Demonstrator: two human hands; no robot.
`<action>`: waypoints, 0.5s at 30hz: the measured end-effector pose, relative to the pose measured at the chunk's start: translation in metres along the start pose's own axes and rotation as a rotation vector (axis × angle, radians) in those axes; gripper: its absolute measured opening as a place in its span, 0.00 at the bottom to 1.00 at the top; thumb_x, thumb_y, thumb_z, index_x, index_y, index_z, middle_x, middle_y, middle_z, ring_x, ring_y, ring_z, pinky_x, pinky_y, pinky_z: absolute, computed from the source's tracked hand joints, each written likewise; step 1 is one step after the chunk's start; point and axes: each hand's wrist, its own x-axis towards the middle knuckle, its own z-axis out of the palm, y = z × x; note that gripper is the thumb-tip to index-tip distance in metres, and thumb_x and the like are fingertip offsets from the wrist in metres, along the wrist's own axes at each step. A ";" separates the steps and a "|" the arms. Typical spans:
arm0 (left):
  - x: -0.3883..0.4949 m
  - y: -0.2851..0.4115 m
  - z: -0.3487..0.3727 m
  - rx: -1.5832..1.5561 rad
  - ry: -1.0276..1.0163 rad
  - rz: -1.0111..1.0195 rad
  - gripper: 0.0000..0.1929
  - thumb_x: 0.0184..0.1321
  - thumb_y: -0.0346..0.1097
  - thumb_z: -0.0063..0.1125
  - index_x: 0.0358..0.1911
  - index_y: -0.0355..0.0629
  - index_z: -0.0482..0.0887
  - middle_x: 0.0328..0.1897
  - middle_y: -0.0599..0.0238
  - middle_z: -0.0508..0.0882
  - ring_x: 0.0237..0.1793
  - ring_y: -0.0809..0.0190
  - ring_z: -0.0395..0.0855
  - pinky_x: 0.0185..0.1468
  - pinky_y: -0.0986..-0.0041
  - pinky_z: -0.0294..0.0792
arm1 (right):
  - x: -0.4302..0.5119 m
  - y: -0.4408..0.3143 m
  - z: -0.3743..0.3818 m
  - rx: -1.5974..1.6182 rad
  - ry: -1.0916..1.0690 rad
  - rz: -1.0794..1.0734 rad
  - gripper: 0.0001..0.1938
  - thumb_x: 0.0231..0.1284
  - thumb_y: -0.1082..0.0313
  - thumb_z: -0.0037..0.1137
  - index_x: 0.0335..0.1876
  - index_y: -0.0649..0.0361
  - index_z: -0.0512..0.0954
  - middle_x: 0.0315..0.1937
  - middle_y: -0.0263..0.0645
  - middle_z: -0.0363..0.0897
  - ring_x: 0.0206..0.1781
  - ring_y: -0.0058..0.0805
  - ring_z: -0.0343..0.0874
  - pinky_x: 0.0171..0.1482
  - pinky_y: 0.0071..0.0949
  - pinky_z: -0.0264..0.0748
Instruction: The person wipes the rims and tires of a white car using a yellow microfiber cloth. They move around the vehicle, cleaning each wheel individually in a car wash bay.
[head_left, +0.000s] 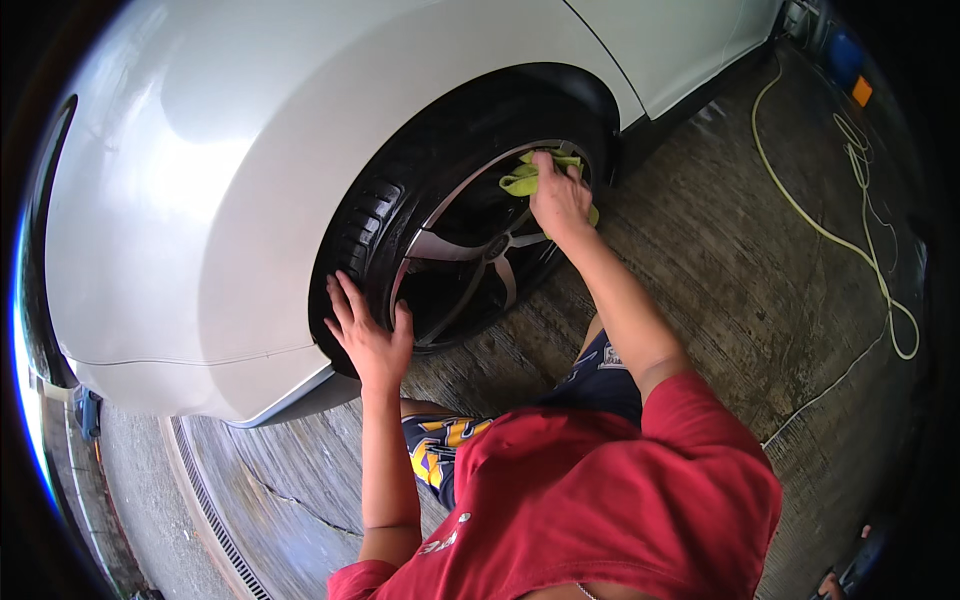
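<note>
My right hand (561, 196) grips a yellow-green cloth (519, 182) and presses it against the upper right part of a spoked alloy wheel rim (433, 247). Part of the cloth is hidden under the hand. On the lower left of the black tyre (375, 214) rests my left hand (367, 330), fingers spread, holding nothing. The wheel sits inside the arch of a white car (262, 187). Light spokes run out from the hub cap (496, 246), with dark gaps between them.
A pale yellow hose (806, 217) lies looped on the wet, ridged concrete floor (705, 225) to the right. Behind it are a blue container (844, 56) and an orange object (862, 91). A drain grate (206, 506) runs along the lower left.
</note>
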 end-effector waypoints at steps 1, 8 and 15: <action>0.000 -0.001 0.000 -0.002 -0.003 -0.003 0.48 0.52 0.46 0.59 0.76 0.41 0.49 0.76 0.39 0.56 0.75 0.38 0.55 0.72 0.36 0.44 | -0.002 0.002 -0.002 0.038 0.068 -0.014 0.22 0.51 0.74 0.56 0.54 0.54 0.66 0.45 0.47 0.81 0.49 0.52 0.77 0.46 0.46 0.77; 0.003 0.003 0.004 0.028 -0.010 -0.016 0.49 0.51 0.45 0.61 0.75 0.39 0.48 0.76 0.38 0.55 0.75 0.38 0.54 0.72 0.36 0.45 | -0.037 0.050 0.005 0.256 0.094 0.151 0.22 0.48 0.75 0.60 0.51 0.55 0.67 0.35 0.51 0.82 0.39 0.57 0.81 0.41 0.51 0.76; 0.014 0.002 -0.059 -0.260 -0.341 -0.177 0.44 0.52 0.37 0.63 0.74 0.41 0.55 0.73 0.34 0.61 0.70 0.35 0.63 0.71 0.60 0.61 | -0.124 -0.027 -0.030 0.458 -0.297 0.131 0.16 0.51 0.73 0.61 0.47 0.55 0.74 0.34 0.50 0.81 0.38 0.57 0.80 0.37 0.45 0.76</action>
